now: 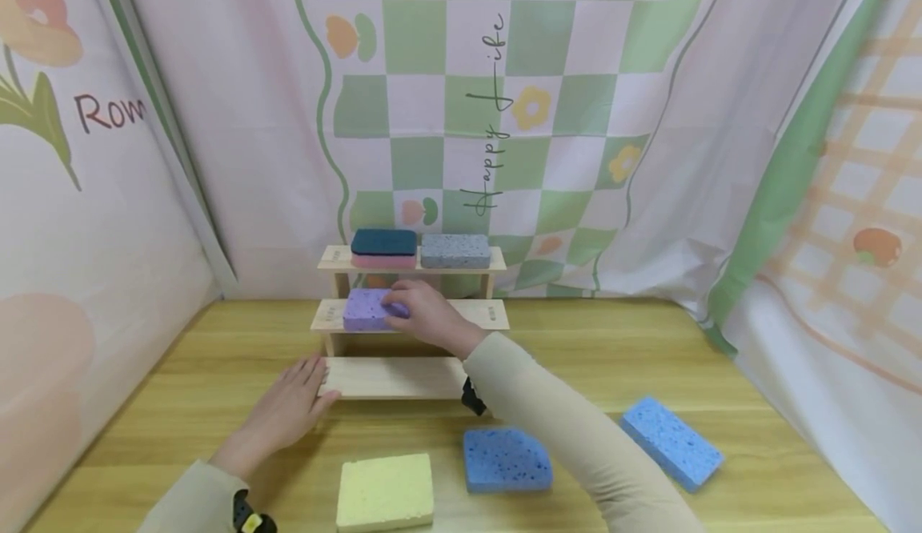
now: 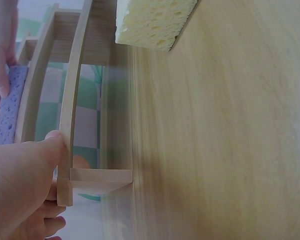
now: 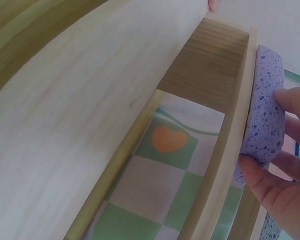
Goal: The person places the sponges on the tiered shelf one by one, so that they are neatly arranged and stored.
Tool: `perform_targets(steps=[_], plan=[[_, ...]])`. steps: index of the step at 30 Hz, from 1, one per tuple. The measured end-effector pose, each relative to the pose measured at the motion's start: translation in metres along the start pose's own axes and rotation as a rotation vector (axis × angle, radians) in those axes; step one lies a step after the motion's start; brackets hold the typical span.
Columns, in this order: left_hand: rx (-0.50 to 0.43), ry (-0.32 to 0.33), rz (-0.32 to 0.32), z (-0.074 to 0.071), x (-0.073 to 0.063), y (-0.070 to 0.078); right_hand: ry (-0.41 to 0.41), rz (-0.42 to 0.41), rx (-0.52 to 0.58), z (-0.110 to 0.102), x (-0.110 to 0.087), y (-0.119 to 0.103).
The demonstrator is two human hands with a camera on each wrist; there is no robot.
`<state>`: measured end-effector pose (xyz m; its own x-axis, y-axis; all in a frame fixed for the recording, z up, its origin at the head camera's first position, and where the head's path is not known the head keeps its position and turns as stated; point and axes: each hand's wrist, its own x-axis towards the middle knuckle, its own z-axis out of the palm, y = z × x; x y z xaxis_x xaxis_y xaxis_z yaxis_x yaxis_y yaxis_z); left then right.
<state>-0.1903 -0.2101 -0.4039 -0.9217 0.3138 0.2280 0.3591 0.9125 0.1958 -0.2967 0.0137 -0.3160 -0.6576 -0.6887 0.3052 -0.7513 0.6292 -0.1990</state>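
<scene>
My right hand (image 1: pixel 432 317) grips a speckled purple sponge (image 1: pixel 365 309) at its right end, on the left part of the middle step of a three-step wooden shelf (image 1: pixel 396 378). In the right wrist view, the thumb and fingers (image 3: pixel 290 165) lie on opposite sides of the purple sponge (image 3: pixel 266 102), which rests along the step's edge. My left hand (image 1: pixel 288 405) holds the left end of the lowest step. Its thumb (image 2: pixel 52 142) lies on the board's front edge, with the other fingers around the end in the left wrist view.
On the top step sit a pink sponge with a dark green scouring layer (image 1: pixel 384 248) and a grey speckled sponge (image 1: pixel 455 251). A yellow sponge (image 1: pixel 385 491) and two blue sponges (image 1: pixel 507 461) lie on the wooden table (image 1: pixel 576 373). Printed curtains (image 1: pixel 598 53) hang behind.
</scene>
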Motion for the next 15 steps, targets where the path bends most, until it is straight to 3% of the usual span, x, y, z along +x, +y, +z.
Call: perform_targets(steps=[15], plan=[[-0.008,-0.016,-0.006,-0.0012,-0.0008,0.0006,0.039,0.059,-0.032,0.0062,0.0048,-0.0057]])
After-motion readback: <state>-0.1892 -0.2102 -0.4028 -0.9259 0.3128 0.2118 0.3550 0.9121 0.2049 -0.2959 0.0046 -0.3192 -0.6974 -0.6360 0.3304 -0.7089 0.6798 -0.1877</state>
